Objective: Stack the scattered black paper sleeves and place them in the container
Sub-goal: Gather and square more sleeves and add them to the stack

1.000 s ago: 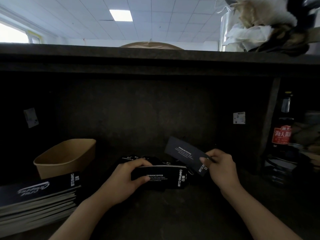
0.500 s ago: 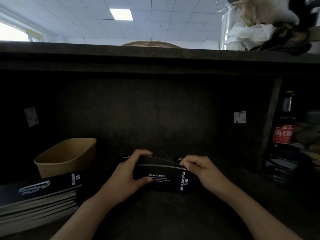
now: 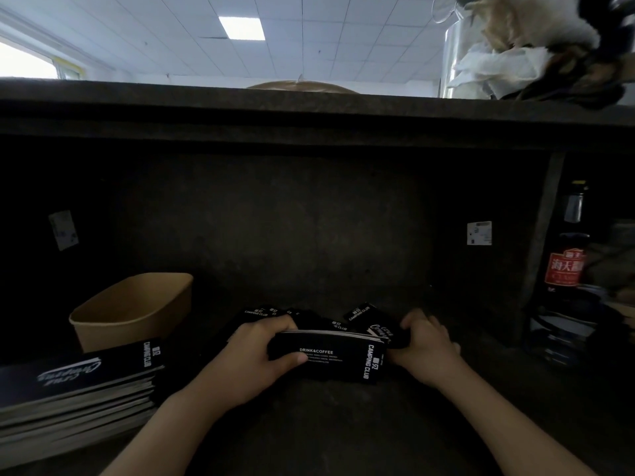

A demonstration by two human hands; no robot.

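black sleeve stack (image 3: 330, 355) in l hand (image 3: 252, 359) fingers' pinch, r hand (image 3: 427, 341) fingers curled on loose sleeve (image 3: 369, 319)

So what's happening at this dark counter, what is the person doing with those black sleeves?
A person is gathering black paper sleeves. The left hand grips a small stack of sleeves by its left end, held on edge. The right hand reaches to the loose sleeves lying just behind the stack, fingers curled on one of them. The brown paper container stands to the left with no sleeves visible inside. A larger pile of sleeves lies in front of it.
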